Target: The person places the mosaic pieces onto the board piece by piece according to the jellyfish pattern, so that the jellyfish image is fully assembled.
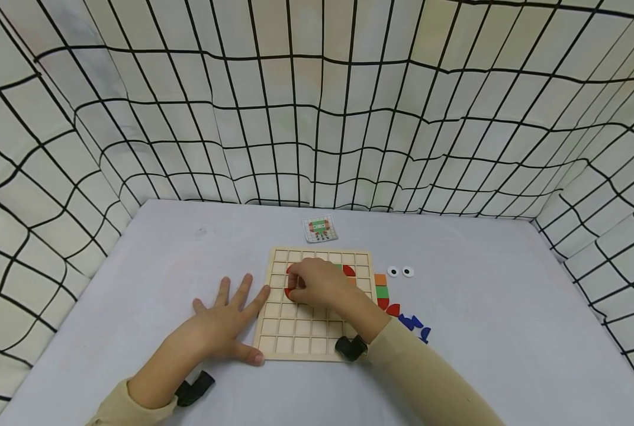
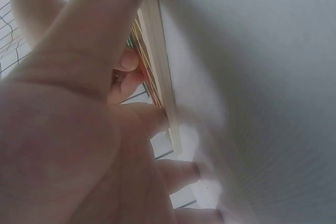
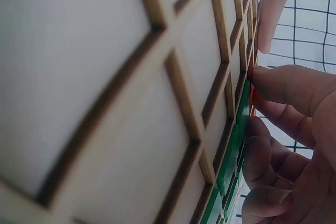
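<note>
I find the left hand (image 1: 218, 325) spread, gripping nothing, against the board (image 1: 301, 344) between the table's (image 1: 487, 296) side edges; the right hand (image 1: 319, 285), fingers nearly closed, pinches a red piece (image 1: 287, 293) there, which I would seat square before release.

Shared by all views, the grid board (image 1: 301, 328) is overlooked by the head camera, skimmed closely by both wrist cameras.
</note>
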The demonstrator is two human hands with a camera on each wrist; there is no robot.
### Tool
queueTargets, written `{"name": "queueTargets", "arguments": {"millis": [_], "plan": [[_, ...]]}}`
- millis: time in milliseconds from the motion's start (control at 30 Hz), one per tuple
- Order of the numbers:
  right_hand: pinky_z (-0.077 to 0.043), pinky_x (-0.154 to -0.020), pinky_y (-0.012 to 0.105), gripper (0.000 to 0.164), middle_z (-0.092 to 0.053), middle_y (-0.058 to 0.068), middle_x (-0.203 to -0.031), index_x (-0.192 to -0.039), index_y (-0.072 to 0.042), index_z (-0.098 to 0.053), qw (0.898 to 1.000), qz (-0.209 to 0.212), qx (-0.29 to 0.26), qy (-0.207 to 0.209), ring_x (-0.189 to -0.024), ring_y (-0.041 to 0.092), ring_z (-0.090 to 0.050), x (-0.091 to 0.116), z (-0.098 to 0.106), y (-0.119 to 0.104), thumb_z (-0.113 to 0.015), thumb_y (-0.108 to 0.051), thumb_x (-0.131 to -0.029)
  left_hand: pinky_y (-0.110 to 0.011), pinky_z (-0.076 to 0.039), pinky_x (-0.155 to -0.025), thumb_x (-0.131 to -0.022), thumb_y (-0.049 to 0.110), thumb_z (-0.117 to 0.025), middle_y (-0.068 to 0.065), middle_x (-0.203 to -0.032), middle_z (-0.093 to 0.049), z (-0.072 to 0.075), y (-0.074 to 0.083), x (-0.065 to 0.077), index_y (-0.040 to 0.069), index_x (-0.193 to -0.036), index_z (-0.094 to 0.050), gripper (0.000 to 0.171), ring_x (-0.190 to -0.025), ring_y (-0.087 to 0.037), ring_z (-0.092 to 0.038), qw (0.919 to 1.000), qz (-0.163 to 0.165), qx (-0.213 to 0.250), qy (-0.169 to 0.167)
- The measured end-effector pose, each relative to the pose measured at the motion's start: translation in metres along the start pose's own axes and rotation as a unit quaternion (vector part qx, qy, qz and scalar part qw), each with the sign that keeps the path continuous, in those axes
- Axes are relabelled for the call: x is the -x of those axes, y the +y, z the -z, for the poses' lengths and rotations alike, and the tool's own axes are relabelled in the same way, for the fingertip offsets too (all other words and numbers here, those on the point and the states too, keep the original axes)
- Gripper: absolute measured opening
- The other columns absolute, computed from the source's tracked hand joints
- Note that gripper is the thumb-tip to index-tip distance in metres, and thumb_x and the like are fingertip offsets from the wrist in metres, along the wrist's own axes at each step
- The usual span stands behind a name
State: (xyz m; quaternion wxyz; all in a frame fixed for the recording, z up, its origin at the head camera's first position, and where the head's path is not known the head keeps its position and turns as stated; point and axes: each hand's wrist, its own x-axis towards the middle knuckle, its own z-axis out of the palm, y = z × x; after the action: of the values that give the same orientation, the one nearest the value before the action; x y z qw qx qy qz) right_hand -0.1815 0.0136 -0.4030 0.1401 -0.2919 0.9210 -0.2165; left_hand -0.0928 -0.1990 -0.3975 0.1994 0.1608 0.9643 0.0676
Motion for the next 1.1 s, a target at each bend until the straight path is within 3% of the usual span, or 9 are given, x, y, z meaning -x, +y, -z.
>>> {"name": "queueTargets", "arguments": {"millis": [300, 600, 800, 1100], "plan": [[-0.049, -0.069, 0.027, 0.004, -0.062, -0.01, -0.08, -0.092, -0.023, -0.068, 0.998, -0.001, -0.061, 0.029, -0.075, 0.01, -0.057, 0.015, 0.012, 0.017, -0.071, -0.024, -0.091, -0.092, -0.015, -0.084, -0.059, 0.075, -0.077, -0.026, -0.165, -0.006, -0.001, 0.002, -0.001, 0.019, -0.161, -0.021, 0.129, -0.142, -0.065, -0.003, 0.9999, 0.008, 0.005, -0.004], [-0.048, -0.065, 0.031, 0.012, -0.06, -0.004, -0.085, -0.103, -0.017, -0.07, 0.984, -0.032, -0.153, 0.087, -0.076, 0.017, -0.056, 0.043, 0.033, 0.048, -0.071, -0.023, -0.092, -0.092, -0.013, -0.084, -0.058, 0.074, -0.078, -0.026, -0.165, -0.005, -0.001, 0.002, -0.002, 0.02, -0.161, -0.021, 0.129, -0.143, -0.065, -0.001, 0.9999, 0.011, 0.011, 0.0], [-0.049, -0.062, 0.032, 0.013, -0.061, -0.001, -0.09, -0.104, -0.016, -0.069, 0.974, -0.063, -0.184, 0.113, -0.078, 0.019, -0.056, 0.061, 0.042, 0.066, -0.069, -0.024, -0.094, -0.092, -0.012, -0.085, -0.058, 0.074, -0.078, -0.025, -0.165, -0.005, -0.001, 0.003, -0.002, 0.02, -0.161, -0.02, 0.129, -0.143, -0.064, -0.001, 0.9999, 0.012, 0.01, -0.003], [-0.052, -0.07, 0.035, 0.02, -0.064, 0.002, -0.099, -0.109, -0.014, -0.069, 0.965, -0.108, -0.196, 0.139, -0.088, 0.023, -0.058, 0.08, 0.057, 0.101, -0.068, -0.026, -0.094, -0.092, -0.012, -0.085, -0.059, 0.074, -0.078, -0.025, -0.165, -0.005, -0.002, 0.003, -0.002, 0.019, -0.161, -0.021, 0.129, -0.143, -0.064, 0.0, 0.9998, 0.016, 0.009, -0.006]]}}
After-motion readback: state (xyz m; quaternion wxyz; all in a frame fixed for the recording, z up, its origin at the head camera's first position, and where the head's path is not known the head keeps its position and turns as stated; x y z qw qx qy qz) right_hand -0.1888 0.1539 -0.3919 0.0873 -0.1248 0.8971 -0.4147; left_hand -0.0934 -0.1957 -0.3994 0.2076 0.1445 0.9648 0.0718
